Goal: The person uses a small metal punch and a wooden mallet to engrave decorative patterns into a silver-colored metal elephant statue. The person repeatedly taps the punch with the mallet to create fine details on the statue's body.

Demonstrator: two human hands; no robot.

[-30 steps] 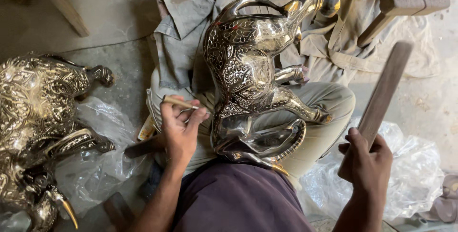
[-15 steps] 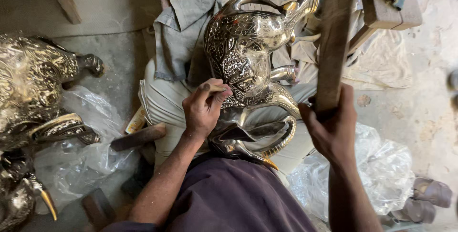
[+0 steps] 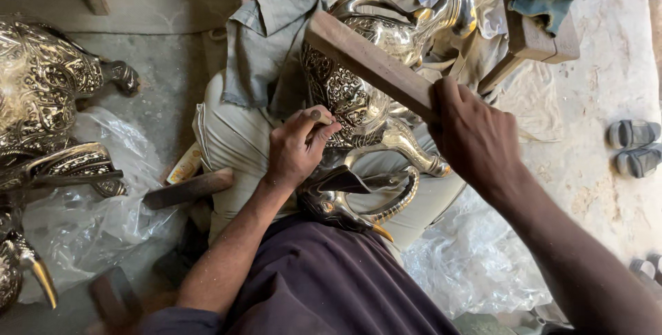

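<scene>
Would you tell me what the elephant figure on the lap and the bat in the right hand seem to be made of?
Elephant figure: likely metal, perhaps brass or plated, with polished gleaming highlights and embossed patterning. Bat in the right hand: apparently wood, brown, matte, unfinished, with visible grain.

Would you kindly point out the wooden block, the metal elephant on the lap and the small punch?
wooden block (image 3: 369, 63), head view, its upper face.
metal elephant (image 3: 341, 94), head view, engraved flank.
punch (image 3: 316, 115), head view, top end.
</scene>
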